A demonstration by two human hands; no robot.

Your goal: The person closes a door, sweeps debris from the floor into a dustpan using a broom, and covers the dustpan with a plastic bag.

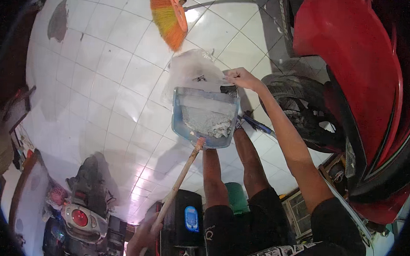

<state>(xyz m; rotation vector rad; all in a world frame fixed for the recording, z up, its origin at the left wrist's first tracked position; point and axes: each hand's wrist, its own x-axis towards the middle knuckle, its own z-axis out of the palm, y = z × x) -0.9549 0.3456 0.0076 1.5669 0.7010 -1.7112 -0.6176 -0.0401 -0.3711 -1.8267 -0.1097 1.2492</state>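
Note:
My left hand (144,233), low in the view, is wrapped round the long wooden handle (179,184) of a blue dustpan (175,119). Grey dust and crumpled pale debris (210,123) lie in the pan. Just beyond its front edge is a clear plastic bag (185,66) with a few dark bits showing in it. The fingers of my right hand (242,79) are pinched at the bag's right edge. A dark patch (228,89) shows at the pan's far right corner. The pan overlaps the bag's near part, and how far it reaches in I cannot tell.
An orange and yellow broom (169,22) lies on the white tiled floor (110,72) at the far side. A red motorbike (349,38) with a black wheel (298,109) stands on the right. Another scooter (82,216) is at the lower left.

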